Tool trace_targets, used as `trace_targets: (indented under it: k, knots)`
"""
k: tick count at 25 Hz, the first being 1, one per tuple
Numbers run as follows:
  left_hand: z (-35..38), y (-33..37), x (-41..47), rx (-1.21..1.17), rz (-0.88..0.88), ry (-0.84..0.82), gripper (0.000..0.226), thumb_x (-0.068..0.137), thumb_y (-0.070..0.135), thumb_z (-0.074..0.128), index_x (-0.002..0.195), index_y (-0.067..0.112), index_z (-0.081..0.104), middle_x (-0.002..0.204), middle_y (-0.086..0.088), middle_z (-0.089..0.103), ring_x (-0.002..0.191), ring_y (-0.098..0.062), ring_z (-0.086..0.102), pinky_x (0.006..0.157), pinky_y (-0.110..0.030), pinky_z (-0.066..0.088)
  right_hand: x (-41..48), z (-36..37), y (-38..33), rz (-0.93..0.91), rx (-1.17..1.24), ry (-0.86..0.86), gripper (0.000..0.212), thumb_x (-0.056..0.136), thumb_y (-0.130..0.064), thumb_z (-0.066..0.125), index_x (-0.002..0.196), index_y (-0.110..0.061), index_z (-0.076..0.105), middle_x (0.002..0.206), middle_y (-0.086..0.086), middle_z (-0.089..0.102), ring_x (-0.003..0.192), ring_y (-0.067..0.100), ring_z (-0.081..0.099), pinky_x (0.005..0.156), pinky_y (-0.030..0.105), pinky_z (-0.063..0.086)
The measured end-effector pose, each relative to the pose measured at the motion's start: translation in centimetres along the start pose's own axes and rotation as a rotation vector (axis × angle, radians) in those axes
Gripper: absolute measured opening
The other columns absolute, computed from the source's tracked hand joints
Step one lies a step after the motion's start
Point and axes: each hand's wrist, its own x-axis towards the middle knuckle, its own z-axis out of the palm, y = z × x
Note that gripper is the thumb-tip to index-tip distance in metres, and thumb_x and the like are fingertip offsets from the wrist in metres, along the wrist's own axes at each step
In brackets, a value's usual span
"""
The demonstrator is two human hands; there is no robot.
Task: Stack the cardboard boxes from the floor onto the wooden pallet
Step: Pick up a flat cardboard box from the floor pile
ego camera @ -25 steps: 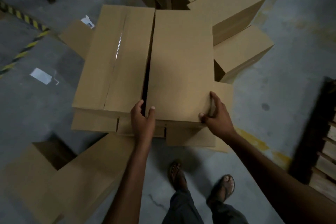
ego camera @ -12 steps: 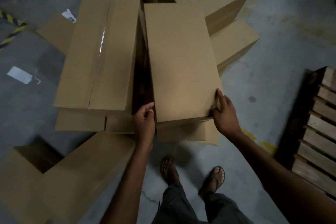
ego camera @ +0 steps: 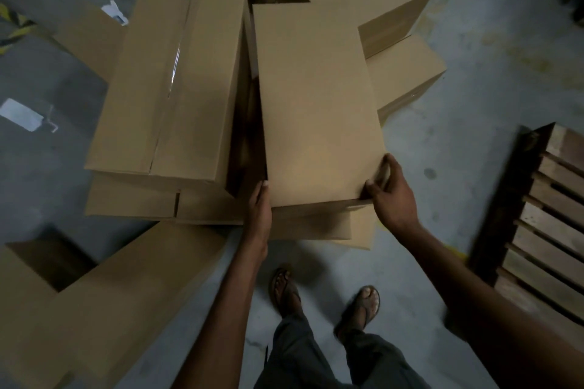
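Note:
A long plain cardboard box (ego camera: pixel 316 104) is raised off the pile, its near end toward me. My left hand (ego camera: pixel 259 208) grips its near left corner, and my right hand (ego camera: pixel 390 196) clamps its near right corner. Beside it on the left lies a taped box (ego camera: pixel 170 82) on top of other boxes. The wooden pallet (ego camera: pixel 550 215) lies on the floor at the right edge, partly cut off by the frame.
More boxes (ego camera: pixel 379 0) are piled behind and to the right. An open-ended box (ego camera: pixel 94 309) lies at the lower left. Paper scraps (ego camera: pixel 22 114) and yellow-black floor tape (ego camera: pixel 12 25) sit at the left. My sandalled feet (ego camera: pixel 325 297) stand on grey concrete.
The held box has lifted and pulled away from the taped box, opening a dark gap between them. My view has swung right, bringing more of the pallet into sight.

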Motion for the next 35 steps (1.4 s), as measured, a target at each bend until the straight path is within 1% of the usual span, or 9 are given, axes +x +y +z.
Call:
trace_targets:
  k: [8,12,15,18,23,26,28,32,35]
  knots:
    - [-1.4,9.1,-5.2,-0.039,0.26,0.122,0.042,0.103,0.039,0.059,0.139,0.018,0.063,0.132,0.01,0.064,0.122,-0.006,0.057,0.094,-0.017,0.043,-2.1,-4.4,-3.5,-0.04,0.338,0.067,0.073,0.096,-0.052,0.065,0.158,-0.029,0.036,0.157,-0.005,0.046,0.132,0.015,0.05,0.112,0.045,0.044]
    - [-1.5,13.4,-8.6,-0.063,0.354,0.144,0.038,0.101,0.051,0.057,0.128,0.028,0.068,0.119,0.013,0.067,0.118,-0.006,0.058,0.086,-0.015,0.042,-3.1,-6.8,-5.3,-0.078,0.417,0.076,0.078,0.094,-0.06,0.063,0.159,-0.029,0.035,0.159,-0.007,0.044,0.131,0.012,0.048,0.114,0.043,0.042]
    - [-1.6,14.9,-9.4,-0.042,0.405,0.15,0.033,0.099,0.059,0.053,0.112,0.035,0.072,0.116,0.006,0.07,0.118,-0.017,0.06,0.1,-0.031,0.047,-3.9,-8.1,-6.1,-0.12,0.39,0.038,0.082,0.093,-0.064,0.062,0.161,-0.029,0.031,0.161,-0.005,0.04,0.136,0.016,0.047,0.116,0.044,0.04]
    - [-1.9,14.5,-8.9,-0.022,0.373,0.11,0.058,0.1,0.067,0.043,0.139,0.029,0.062,0.144,-0.002,0.06,0.135,-0.021,0.052,0.114,-0.045,0.041,-4.6,-8.3,-6.2,-0.221,0.225,-0.025,0.096,0.084,-0.074,0.066,0.162,-0.033,0.025,0.162,-0.004,0.036,0.142,0.018,0.041,0.116,0.043,0.039]
    - [-2.0,13.6,-8.5,-0.067,0.43,0.044,0.041,0.108,0.044,0.043,0.141,0.027,0.061,0.145,0.004,0.06,0.136,-0.014,0.051,0.117,-0.039,0.038,-4.7,-8.2,-5.1,-0.262,0.177,0.09,0.09,0.085,-0.066,0.071,0.16,-0.03,0.034,0.154,-0.002,0.049,0.137,0.018,0.048,0.107,0.036,0.044]
    - [-2.4,13.2,-8.1,0.016,0.379,0.043,0.059,0.101,0.066,0.04,0.14,0.027,0.061,0.144,0.001,0.059,0.134,-0.019,0.052,0.114,-0.045,0.041,-4.9,-7.6,-4.9,-0.236,0.208,0.038,0.088,0.086,-0.067,0.07,0.159,-0.033,0.035,0.157,-0.003,0.046,0.137,0.018,0.048,0.111,0.042,0.044]
    - [-3.1,12.3,-7.5,0.049,0.318,0.06,0.073,0.091,0.078,0.044,0.135,0.023,0.064,0.137,-0.004,0.064,0.128,-0.024,0.057,0.109,-0.048,0.046,-5.0,-6.8,-4.7,-0.196,0.286,0.021,0.073,0.092,-0.065,0.063,0.154,-0.032,0.043,0.156,-0.002,0.048,0.133,0.019,0.05,0.106,0.038,0.044]
    - [-3.9,9.2,-6.8,0.0,0.269,0.117,0.023,0.102,0.052,0.053,0.099,0.037,0.07,0.109,0.011,0.07,0.11,-0.014,0.063,0.09,-0.034,0.047,-4.5,-5.1,-4.6,-0.148,0.285,0.028,0.058,0.097,-0.051,0.063,0.149,-0.032,0.043,0.151,0.001,0.051,0.131,0.025,0.054,0.105,0.046,0.049]
    - [-3.8,6.0,-5.6,-0.003,0.192,0.131,0.028,0.102,0.049,0.054,0.11,0.031,0.073,0.115,0.006,0.072,0.113,-0.017,0.064,0.104,-0.042,0.049,-4.0,-3.2,-3.4,-0.071,0.142,-0.04,0.068,0.098,-0.038,0.061,0.157,-0.026,0.029,0.157,0.005,0.044,0.137,0.032,0.048,0.11,0.053,0.044]
